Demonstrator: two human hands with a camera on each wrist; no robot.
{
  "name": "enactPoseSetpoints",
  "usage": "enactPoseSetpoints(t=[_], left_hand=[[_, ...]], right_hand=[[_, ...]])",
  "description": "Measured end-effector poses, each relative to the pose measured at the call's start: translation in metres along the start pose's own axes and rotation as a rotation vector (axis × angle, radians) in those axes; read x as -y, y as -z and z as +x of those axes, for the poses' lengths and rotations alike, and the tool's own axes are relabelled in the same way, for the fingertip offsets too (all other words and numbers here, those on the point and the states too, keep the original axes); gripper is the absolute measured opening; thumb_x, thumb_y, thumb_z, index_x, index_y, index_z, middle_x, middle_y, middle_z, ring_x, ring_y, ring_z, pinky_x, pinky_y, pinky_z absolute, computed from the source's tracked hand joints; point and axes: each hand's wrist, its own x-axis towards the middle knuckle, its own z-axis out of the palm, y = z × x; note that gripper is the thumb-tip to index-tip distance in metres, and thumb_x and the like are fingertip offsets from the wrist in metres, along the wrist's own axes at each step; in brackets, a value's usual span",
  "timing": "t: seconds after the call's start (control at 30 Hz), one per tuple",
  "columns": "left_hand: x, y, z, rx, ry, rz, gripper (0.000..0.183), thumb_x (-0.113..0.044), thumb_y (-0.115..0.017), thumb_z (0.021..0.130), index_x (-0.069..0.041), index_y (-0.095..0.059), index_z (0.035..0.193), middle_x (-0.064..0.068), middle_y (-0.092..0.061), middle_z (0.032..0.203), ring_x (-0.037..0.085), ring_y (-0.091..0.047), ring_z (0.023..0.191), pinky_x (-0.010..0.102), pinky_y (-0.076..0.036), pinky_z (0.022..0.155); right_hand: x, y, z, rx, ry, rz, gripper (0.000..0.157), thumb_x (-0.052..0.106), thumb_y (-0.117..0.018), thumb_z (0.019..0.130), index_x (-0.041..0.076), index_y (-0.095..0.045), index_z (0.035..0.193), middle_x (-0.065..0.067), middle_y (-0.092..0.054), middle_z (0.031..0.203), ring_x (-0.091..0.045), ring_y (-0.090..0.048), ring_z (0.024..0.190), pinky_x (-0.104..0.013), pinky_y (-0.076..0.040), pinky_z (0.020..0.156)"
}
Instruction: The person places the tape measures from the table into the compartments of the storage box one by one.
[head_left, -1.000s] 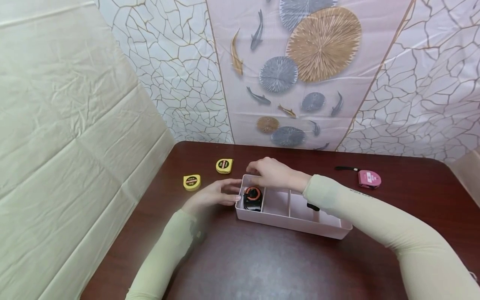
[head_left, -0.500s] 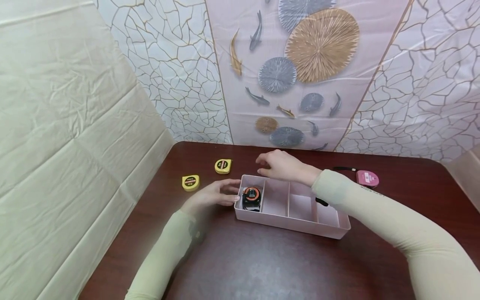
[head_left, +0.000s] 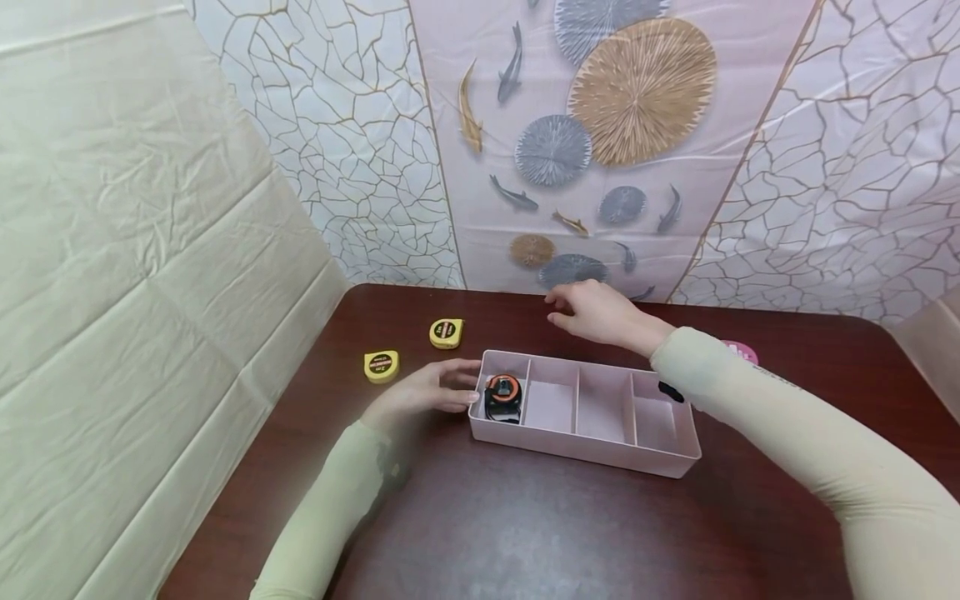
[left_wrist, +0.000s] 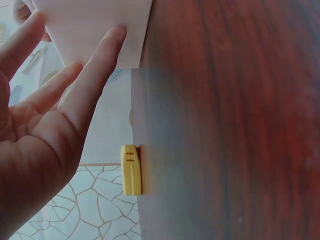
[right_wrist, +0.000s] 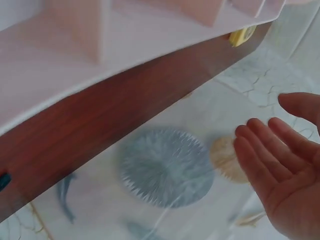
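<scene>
A pale pink tray (head_left: 585, 454) with several compartments sits on the dark wooden table. In its leftmost compartment lies a black and orange tape measure (head_left: 504, 397). My left hand (head_left: 420, 390) touches the tray's left end with its fingertips, fingers spread in the left wrist view. Above the table behind the tray, my right hand (head_left: 600, 317) hangs with loosely bent fingers and nothing in them; in the right wrist view this right hand (right_wrist: 285, 165) shows a bare palm. Partly behind the right forearm is a pink tape measure (head_left: 741, 350).
Two yellow tape measures lie left of the tray: the nearer yellow tape measure (head_left: 381, 366) and the farther yellow tape measure (head_left: 446, 333). A patterned cloth (head_left: 555, 208) hangs along the table's back edge. A pale cloth wall (head_left: 150, 275) borders the left side.
My right hand has moved off the tray's left part, rising to the right and back; its forearm now covers much of the pink tape measure. The left hand has stayed at the tray's end.
</scene>
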Motion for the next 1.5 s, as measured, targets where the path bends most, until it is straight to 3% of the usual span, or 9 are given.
enactPoseSetpoints(t=[0.1, 0.57, 1.03, 1.5], left_hand=[[0.0, 0.0, 0.001, 0.002, -0.002, 0.007, 0.067, -0.018, -0.075, 0.093, -0.014, -0.044, 0.152, 0.012, -0.059, 0.139, 0.021, -0.064, 0.117, 0.036, -0.055, 0.094], [-0.001, 0.0, 0.001, -0.004, -0.003, 0.003, 0.067, -0.018, -0.075, 0.093, -0.014, -0.044, 0.152, 0.012, -0.059, 0.139, 0.022, -0.063, 0.117, 0.036, -0.054, 0.095], [0.003, -0.001, 0.002, -0.01, 0.005, -0.008, 0.068, -0.017, -0.076, 0.092, -0.012, -0.043, 0.152, 0.012, -0.059, 0.139, 0.021, -0.064, 0.117, 0.035, -0.055, 0.094], [0.002, -0.002, 0.001, -0.013, 0.001, -0.028, 0.067, -0.015, -0.074, 0.093, -0.01, -0.043, 0.152, 0.015, -0.059, 0.139, 0.022, -0.065, 0.115, 0.036, -0.055, 0.094]], right_hand=[[-0.009, 0.006, -0.002, -0.022, -0.009, -0.006, 0.029, 0.018, -0.066, 0.097, 0.0, -0.068, 0.119, -0.011, -0.073, 0.099, -0.026, -0.07, 0.087, -0.047, -0.055, 0.078], [-0.039, 0.028, -0.017, -0.052, -0.117, -0.028, 0.035, 0.018, -0.065, 0.096, -0.001, -0.065, 0.126, -0.018, -0.072, 0.109, -0.032, -0.07, 0.092, -0.051, -0.054, 0.081], [-0.067, 0.049, -0.038, -0.115, -0.152, -0.078, 0.031, 0.012, -0.065, 0.093, -0.005, -0.066, 0.119, -0.023, -0.071, 0.103, -0.038, -0.069, 0.095, -0.055, -0.052, 0.084], [-0.103, 0.053, -0.06, -0.111, -0.248, -0.108, 0.037, 0.017, -0.064, 0.094, -0.009, -0.062, 0.12, -0.028, -0.069, 0.103, -0.043, -0.067, 0.095, -0.058, -0.051, 0.083]])
